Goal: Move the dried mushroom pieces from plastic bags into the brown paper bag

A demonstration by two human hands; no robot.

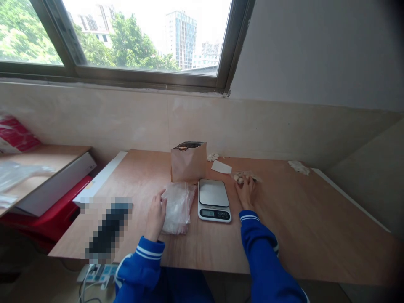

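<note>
My left hand (pixel 155 215) rests at the left edge of a stack of clear zip bags (pixel 178 208), its fingers loosely bent and apart, holding nothing that I can see. Just right of the stack lies a white kitchen scale (pixel 214 200) with a bare metal plate; its display is too small to read. Farther right, my right hand (pixel 246 192) has its fingers curled down on a small clear bag (pixel 254 176) with pale and dark pieces in it. The fingers partly cover those pieces, and I cannot tell what they are.
Behind the bag stack stands an open brown paper bag (pixel 188 163). A white card (pixel 221 167) and pale scraps (pixel 212 157) lie near the wall, with another pale heap (pixel 298 167) at the far right. A pixelated dark object (pixel 109 229) sits at left, above a power strip (pixel 97 273).
</note>
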